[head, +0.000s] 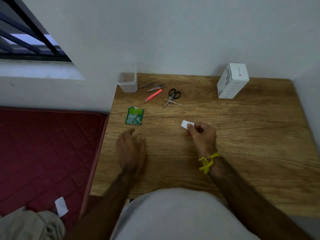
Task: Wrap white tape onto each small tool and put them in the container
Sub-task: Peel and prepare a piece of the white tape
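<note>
White tape (185,124) pinched in right hand (202,134), frame centre. Left hand (131,146) blurred, fingers relaxed, above tabletop (242,135). Clear container (127,82) upper centre, 4 tools beside.

On the desk (242,135) there are four small tools: one metal tweezers (149,84), one nail clipper (155,88), one pink tweezers (153,95) and one pair of scissors (172,97) with black handles. There is one clear plastic container (127,82), one green sachet (134,116) and one white box (232,80). Two hands are in view, one left hand (131,149) and one right hand (202,134), and there is one piece of white tape (186,123) in the right one. One yellow thread band (207,161) is on the right wrist. On the red mattress (43,153) there is one white scrap (61,206).
</note>
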Action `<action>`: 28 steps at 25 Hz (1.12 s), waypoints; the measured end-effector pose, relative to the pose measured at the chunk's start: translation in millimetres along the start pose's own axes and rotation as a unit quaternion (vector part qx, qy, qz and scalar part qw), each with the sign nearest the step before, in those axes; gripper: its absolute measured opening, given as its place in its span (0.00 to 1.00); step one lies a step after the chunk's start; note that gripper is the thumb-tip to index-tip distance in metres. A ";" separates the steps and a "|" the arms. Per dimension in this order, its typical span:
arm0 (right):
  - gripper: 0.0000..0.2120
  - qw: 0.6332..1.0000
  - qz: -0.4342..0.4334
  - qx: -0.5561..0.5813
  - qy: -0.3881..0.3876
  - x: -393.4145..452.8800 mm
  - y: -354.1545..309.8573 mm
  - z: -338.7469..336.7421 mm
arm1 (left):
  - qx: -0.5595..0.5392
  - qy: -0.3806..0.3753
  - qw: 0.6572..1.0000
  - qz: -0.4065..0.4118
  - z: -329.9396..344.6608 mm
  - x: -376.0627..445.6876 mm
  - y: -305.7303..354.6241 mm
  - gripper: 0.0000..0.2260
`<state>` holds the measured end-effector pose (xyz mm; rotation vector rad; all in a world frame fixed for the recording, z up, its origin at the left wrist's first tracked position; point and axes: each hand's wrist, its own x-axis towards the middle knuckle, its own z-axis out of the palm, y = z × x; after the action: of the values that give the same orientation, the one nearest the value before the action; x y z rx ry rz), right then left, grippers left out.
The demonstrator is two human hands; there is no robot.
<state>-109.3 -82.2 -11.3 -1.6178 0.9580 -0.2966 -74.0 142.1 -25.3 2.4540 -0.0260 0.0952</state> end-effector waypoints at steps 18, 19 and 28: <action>0.07 0.957 -0.241 -0.131 0.092 50.0 7.1 9.8 | 0.118 -0.091 0.962 0.229 21.4 24.6 -5.0 0.13; 0.07 0.954 -0.249 -0.140 0.092 51.8 8.2 11.5 | 0.115 -0.084 0.963 0.230 21.2 24.0 -5.1 0.12; 0.07 0.944 -0.260 -0.179 0.093 59.2 10.6 17.5 | 0.085 -0.057 0.951 0.291 63.1 81.2 57.4 0.12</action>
<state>-64.9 -112.2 -43.8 -2.2054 0.7347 -0.6764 8.4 58.2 -31.6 2.5410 -0.8232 0.2186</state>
